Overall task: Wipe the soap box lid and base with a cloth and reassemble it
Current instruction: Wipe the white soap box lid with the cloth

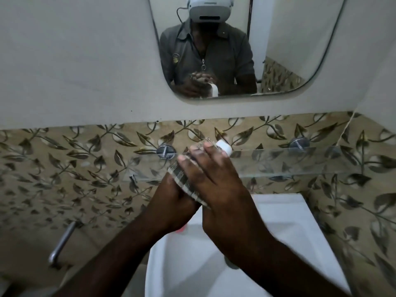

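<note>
I hold both hands together above the white sink [300,224]. A grey striped cloth [184,181] is sandwiched between them. My left hand [171,204] grips the cloth-wrapped bundle from beneath. On top lies my right hand [214,179], its fingers spread and nearly straight, pressing the cloth; its thumb is hidden. A white soap box part [224,147] pokes out past the right fingertips, the rest of it covered by cloth and hands. The mirror [278,61] reflects the same white part under the hands.
A glass shelf [300,161] on chrome brackets [166,151] runs along the leaf-patterned tiles just behind my hands. A metal pipe [62,243] sticks out at lower left. Something pink [182,230] shows in the sink under my left wrist.
</note>
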{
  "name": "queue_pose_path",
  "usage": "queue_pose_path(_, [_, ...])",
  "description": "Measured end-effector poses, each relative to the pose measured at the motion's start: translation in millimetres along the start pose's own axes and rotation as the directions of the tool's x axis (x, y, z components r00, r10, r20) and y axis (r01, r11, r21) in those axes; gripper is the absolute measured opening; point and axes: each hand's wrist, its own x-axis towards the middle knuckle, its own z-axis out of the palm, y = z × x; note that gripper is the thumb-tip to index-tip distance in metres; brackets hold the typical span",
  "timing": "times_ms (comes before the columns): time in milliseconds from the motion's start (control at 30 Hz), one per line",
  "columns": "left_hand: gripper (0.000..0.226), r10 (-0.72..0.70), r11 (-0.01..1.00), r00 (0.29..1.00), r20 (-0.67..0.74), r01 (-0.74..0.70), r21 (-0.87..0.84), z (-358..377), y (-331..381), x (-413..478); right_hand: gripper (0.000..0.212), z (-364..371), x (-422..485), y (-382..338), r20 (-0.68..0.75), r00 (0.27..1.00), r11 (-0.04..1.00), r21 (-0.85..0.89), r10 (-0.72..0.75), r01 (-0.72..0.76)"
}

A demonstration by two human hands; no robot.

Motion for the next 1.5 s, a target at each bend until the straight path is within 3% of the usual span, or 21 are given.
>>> queue_pose_path(67, [0.009,-0.017,1.000,0.999,-0.028,0.017,-0.004,0,0,-5,0.064,-4,3,15,-0.009,0.998,0.998,-0.008,-0.054,0.054])
queue_pose_path(200, [0.021,-0.184,0.983,0.981,-0.053,0.183,-0.016,7,3,-5,0.065,-9,19,36,-0.097,0.975,0.979,0.036,0.202,-0.199])
queue_pose_path(333, [0.015,0.007,1.000,0.999,-0.032,-0.007,-0.006,1,-5,2,0.066,1,3,2,-0.053,0.997,0.998,-0.004,-0.057,0.057])
queue_pose_path(400, [0.016,-0.006,0.999,0.998,-0.062,0.003,-0.044,2,-8,-2,0.066,-5,5,11,-0.014,0.991,0.991,0.011,-0.134,0.134])
queue_pose_path(433, [0.004,-0.049,0.996,0.996,-0.072,0.044,-0.072,4,-7,-5,0.066,-9,10,23,-0.023,0.996,0.996,0.028,-0.084,0.085])
queue_pose_path(533, [0.021,-0.189,0.980,0.978,-0.087,0.182,-0.080,11,2,-5,0.071,-15,24,48,-0.085,0.979,0.975,0.139,0.184,-0.171])
queue_pose_path(567, [0.027,-0.181,0.982,0.980,-0.083,0.176,-0.061,11,3,-3,0.071,-13,24,43,-0.092,0.975,0.973,0.130,0.204,-0.191])
queue_pose_path(600, [0.027,-0.138,0.990,0.987,-0.087,0.136,-0.035,9,4,-1,0.067,-10,20,33,-0.094,0.982,0.983,0.095,0.164,-0.155])
queue_pose_path(667, [0.001,-0.028,0.999,0.998,-0.053,0.026,-0.029,4,0,2,0.060,-2,6,16,-0.056,0.998,0.999,0.034,-0.017,0.019])
queue_pose_path(733, [0.013,-0.010,0.999,0.998,-0.066,0.007,-0.044,3,-2,0,0.059,-5,4,15,-0.030,0.989,0.988,0.041,-0.145,0.146])
queue_pose_path(767, [0.004,-0.059,0.997,0.996,-0.074,0.055,-0.061,5,-1,-1,0.061,-9,9,23,-0.032,0.990,0.988,0.069,-0.134,0.136])
queue_pose_path(833, [0.025,-0.163,0.986,0.979,-0.120,0.158,-0.054,9,5,-7,0.064,-15,20,41,-0.057,0.997,0.975,0.220,0.050,-0.036])
queue_pose_path(900, [0.028,-0.222,0.973,0.960,-0.172,0.208,-0.099,10,5,-12,0.058,-21,25,53,0.018,0.948,0.808,0.517,0.319,-0.281])
queue_pose_path(967, [0.017,-0.258,0.944,0.949,-0.182,0.208,-0.255,4,3,-13,0.047,-20,21,58,0.262,0.873,0.350,0.838,0.412,-0.417])
queue_pose_path(1033, [0.020,-0.283,0.875,0.953,-0.108,0.211,-0.435,1,1,-12,0.044,-16,12,61,0.448,0.811,-0.091,0.889,0.376,-0.448])
queue_pose_path(1067, [0.021,-0.291,0.856,0.953,-0.079,0.223,-0.467,2,2,-12,0.051,-12,9,61,0.483,0.802,-0.190,0.876,0.353,-0.444])
queue_pose_path(1100, [0.021,-0.303,0.840,0.951,-0.057,0.238,-0.488,4,1,-13,0.058,-9,6,61,0.488,0.803,-0.215,0.873,0.341,-0.438])
queue_pose_path(1200, [0.030,-0.327,0.856,0.945,0.001,0.296,-0.424,0,-3,-16,0.059,-6,1,65,0.446,0.809,-0.126,0.893,0.383,-0.433])
queue_pose_path(1333, [0.041,-0.306,0.908,0.932,0.193,0.347,-0.237,-12,0,-15,0.044,-15,-4,73,0.381,0.851,0.238,0.845,0.360,-0.479])
queue_pose_path(1433, [0.034,-0.366,0.921,0.929,0.058,0.370,-0.120,-1,-2,-13,0.048,-16,-4,68,0.388,0.856,0.406,0.760,0.342,-0.507])
queue_pose_path(1500, [0.028,-0.365,0.930,0.930,-0.035,0.362,-0.072,6,-1,-12,0.045,-16,-4,67,0.313,0.866,0.527,0.695,0.390,-0.489])
